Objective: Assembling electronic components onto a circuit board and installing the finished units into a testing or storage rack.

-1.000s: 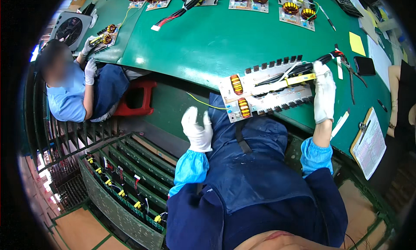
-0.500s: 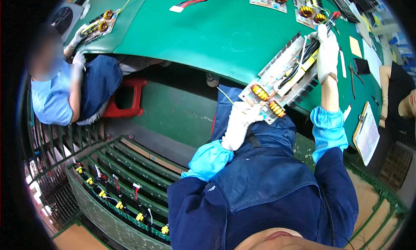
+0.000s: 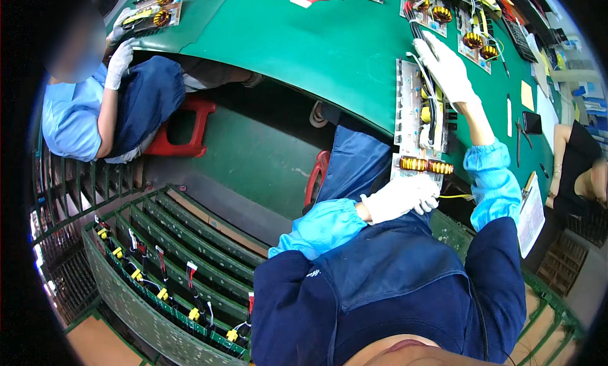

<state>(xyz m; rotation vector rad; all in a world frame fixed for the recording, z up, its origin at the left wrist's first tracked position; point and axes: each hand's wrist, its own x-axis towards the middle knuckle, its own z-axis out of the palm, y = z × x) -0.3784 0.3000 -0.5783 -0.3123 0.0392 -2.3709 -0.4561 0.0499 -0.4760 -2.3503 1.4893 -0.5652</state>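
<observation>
A long circuit board [image 3: 405, 106] with black finned heat sinks along its sides reaches over the near edge of the green table. Two copper-wound ring coils [image 3: 425, 165] sit at its near end. My left hand [image 3: 405, 198], in a white glove, has its fingers curled on that near end, and a thin yellow wire sticks out beside it to the right. At the far end my right hand [image 3: 446, 68], also gloved, grips the bundle of black, white and red cables [image 3: 415, 29] that runs along the board. Its thumb is hidden.
More boards with coils [image 3: 472, 41] lie at the table's far right, near pliers [image 3: 519, 141] and a clipboard [image 3: 531, 217]. A green rack [image 3: 158, 302] with boards stands at lower left. At left a co-worker handles another board [image 3: 171, 12]; another person sits at right.
The board has swung from a slant to nearly straight away from me. My left hand has moved right and down to its near end; my right hand has shifted left with the cables.
</observation>
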